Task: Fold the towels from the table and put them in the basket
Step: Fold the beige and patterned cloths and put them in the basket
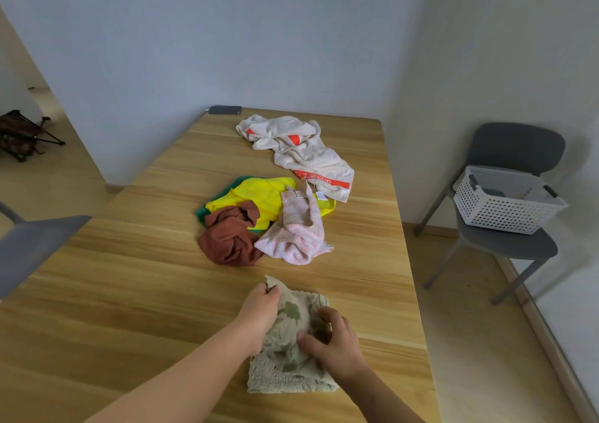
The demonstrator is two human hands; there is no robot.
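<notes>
On the near part of the table (129, 276), the left hand (261, 306) is pinching the far corner of the towel (285, 374) and the right hand (337, 348) is gripping a fold at its middle, and this soft, light, limp cloth is probably asking for holds at its corners.

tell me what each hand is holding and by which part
The leaf towel: left hand pinches its far corner, right hand grips its bunched middle.

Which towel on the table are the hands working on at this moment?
The beige leaf-print towel nearest the camera: the left hand pinches its far corner and the right hand grips its middle. The other towels lie untouched farther back.
</notes>
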